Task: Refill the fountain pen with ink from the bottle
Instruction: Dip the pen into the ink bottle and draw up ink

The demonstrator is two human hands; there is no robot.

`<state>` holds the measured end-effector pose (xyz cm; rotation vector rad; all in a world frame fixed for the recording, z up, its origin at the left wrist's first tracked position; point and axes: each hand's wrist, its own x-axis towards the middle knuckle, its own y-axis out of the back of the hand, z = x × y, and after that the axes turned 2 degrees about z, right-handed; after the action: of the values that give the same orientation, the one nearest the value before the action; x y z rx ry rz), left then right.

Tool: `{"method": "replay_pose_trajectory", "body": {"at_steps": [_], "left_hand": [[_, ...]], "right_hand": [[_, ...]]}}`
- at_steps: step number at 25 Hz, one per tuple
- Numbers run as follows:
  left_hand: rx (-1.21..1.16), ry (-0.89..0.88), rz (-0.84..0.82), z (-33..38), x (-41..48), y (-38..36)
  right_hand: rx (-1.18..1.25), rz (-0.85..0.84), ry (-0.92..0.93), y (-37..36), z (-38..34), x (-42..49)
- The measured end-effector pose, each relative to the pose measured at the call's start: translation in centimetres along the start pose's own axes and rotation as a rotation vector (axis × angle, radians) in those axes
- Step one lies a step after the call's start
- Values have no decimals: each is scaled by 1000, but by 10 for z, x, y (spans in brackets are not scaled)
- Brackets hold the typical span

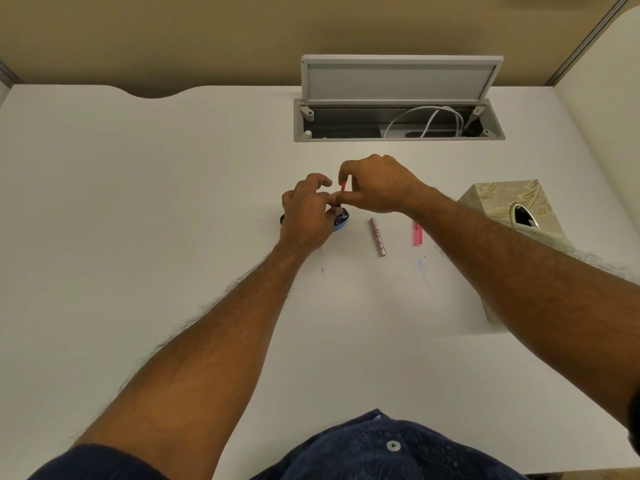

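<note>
A small ink bottle (pixel 342 220) with a blue label stands on the white desk (pixel 173 202), mostly hidden behind my left hand (pixel 306 216), which grips it. My right hand (pixel 377 185) pinches a thin red pen part (pixel 343 186) upright over the bottle's mouth; its lower end is hidden by my fingers. A silver-and-red pen piece (pixel 378 236) lies on the desk right of the bottle. A translucent red pen piece (pixel 417 233) lies further right. A dark object (pixel 282 219), perhaps the bottle's lid, peeks out left of my left hand.
A patterned tissue box (pixel 502 209) stands at the right, partly behind my right forearm. An open grey cable hatch (pixel 398 98) with white cables sits at the back of the desk. Faint blue ink marks (pixel 420 263) stain the desk near the pen pieces.
</note>
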<state>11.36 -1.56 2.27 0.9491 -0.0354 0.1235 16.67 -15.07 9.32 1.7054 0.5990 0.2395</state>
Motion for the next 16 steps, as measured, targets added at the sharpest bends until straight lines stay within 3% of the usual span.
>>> {"method": "replay_pose_trajectory", "body": {"at_steps": [3, 13, 16], "left_hand": [[6, -15, -2, -1, 0, -1], [22, -29, -6, -1, 1, 0], [22, -18, -5, 0, 0, 0]], "right_hand": [[141, -12, 34, 1, 1, -3], [-57, 106, -9, -6, 3, 4], [-12, 98, -26, -5, 3, 3]]}}
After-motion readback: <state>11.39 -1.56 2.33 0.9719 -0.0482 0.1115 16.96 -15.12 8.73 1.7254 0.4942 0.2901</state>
